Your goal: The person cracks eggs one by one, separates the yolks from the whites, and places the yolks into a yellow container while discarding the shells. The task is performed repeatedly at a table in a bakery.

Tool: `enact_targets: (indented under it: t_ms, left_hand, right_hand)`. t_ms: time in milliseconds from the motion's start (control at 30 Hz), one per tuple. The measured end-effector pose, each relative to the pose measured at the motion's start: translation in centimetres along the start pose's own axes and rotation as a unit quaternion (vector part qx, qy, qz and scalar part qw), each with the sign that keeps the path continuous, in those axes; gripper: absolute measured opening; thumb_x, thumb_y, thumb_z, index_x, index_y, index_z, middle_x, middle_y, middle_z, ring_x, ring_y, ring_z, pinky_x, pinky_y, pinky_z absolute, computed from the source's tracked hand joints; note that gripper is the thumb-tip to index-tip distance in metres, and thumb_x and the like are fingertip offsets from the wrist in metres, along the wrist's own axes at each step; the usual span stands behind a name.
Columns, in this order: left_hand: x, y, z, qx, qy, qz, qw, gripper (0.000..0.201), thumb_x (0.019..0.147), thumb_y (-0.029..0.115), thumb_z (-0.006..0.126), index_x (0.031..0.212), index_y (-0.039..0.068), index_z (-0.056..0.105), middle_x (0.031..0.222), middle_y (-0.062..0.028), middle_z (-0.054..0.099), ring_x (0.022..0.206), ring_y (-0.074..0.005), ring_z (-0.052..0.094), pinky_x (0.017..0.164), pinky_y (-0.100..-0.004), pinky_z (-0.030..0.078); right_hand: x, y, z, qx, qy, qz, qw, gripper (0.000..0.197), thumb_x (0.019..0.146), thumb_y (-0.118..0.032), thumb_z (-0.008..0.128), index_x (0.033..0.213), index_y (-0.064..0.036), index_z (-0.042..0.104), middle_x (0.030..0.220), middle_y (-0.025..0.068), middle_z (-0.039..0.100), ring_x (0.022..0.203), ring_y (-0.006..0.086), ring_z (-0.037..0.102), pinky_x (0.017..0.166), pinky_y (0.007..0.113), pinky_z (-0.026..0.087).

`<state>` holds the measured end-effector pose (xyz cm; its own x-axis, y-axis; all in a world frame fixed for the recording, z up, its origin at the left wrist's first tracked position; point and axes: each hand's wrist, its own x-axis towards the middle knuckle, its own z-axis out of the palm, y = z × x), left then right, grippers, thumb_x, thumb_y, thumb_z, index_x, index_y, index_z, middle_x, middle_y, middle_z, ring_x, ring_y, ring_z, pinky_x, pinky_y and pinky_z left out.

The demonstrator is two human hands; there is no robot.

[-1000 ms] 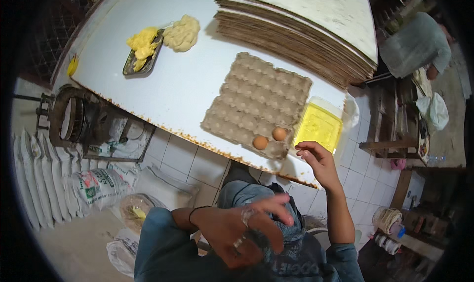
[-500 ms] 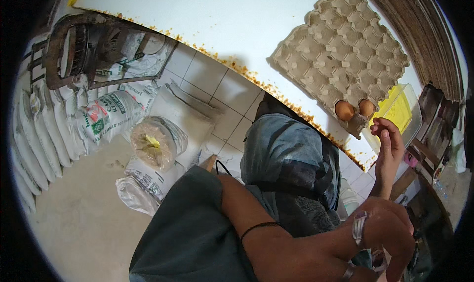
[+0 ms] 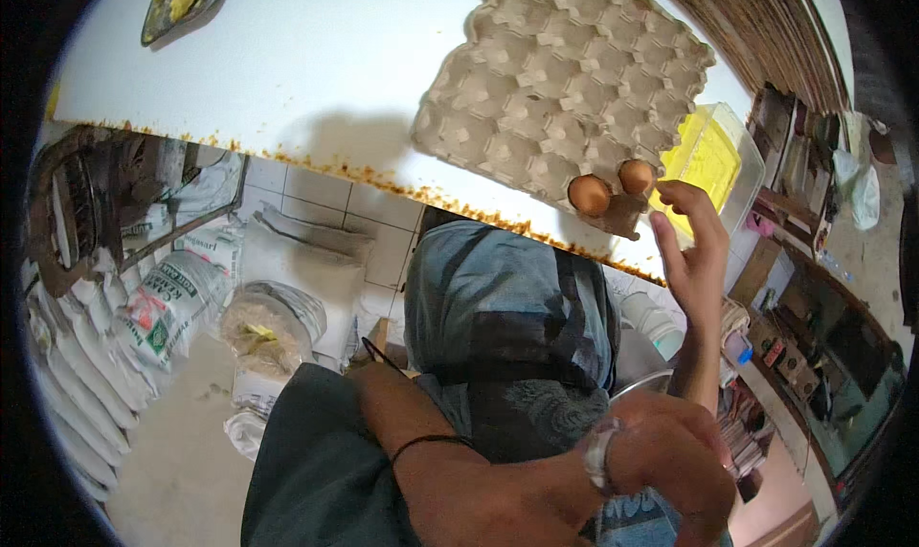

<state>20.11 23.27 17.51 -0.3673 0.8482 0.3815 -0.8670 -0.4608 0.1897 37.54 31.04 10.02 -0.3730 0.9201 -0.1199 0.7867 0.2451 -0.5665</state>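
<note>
Two brown eggs, a left one [image 3: 589,195] and a right one [image 3: 637,177], sit in the near corner of a grey cardboard egg tray [image 3: 565,78]. My right hand [image 3: 694,245] reaches up beside that corner with nothing in it. Its thumb and index finger are apart, the index fingertip close to the right egg; whether they touch I cannot tell. My left hand [image 3: 661,451], large and low in the picture, has bent, closed fingers and a whitish band round one finger. What those fingers hold, if anything, is hidden.
The tray lies on a white table [image 3: 249,78] with a rusty front edge. A clear tub with yellow contents [image 3: 704,164] stands right of it. A dark dish [image 3: 187,6] is at the far left. White sacks [image 3: 177,293] and a plastic-wrapped bundle [image 3: 263,332] sit on the floor.
The view has swung, shifting table and tray leftward and bringing the dark dish into sight. My right hand has come closer to the right egg. My left hand's fingers stay bent.
</note>
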Motion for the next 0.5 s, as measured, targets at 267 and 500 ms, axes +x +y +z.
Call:
enact_targets:
  t_ms: [267, 500]
  left_hand:
    - [2.5, 3.1, -10.9, 0.253, -0.19, -0.424, 0.849, 0.012, 0.071, 0.019, 0.065, 0.074, 0.009, 0.062, 0.105, -0.0107, 0.048, 0.102, -0.0268, 0.045, 0.091, -0.0399, 0.031]
    - [-0.8, -6.1, -15.0, 0.763, -0.339, -0.222, 0.503, 0.031, 0.067, 0.014, 0.067, 0.097, 0.008, 0.058, 0.104, -0.0092, 0.052, 0.102, -0.03, 0.044, 0.089, -0.044, 0.034]
  right_hand:
    - [2.3, 4.1, 2.1, -0.229, -0.071, -0.067, 0.968, 0.028, 0.067, -0.011, 0.063, 0.094, -0.0117, 0.058, 0.095, 0.0086, 0.055, 0.091, 0.0274, 0.051, 0.076, 0.038, 0.043]
    - [2.4, 5.4, 2.7, -0.205, -0.024, -0.068, 0.976, 0.018, 0.069, -0.014, 0.059, 0.086, -0.0114, 0.055, 0.087, 0.0088, 0.054, 0.087, 0.0269, 0.051, 0.07, 0.038, 0.041]
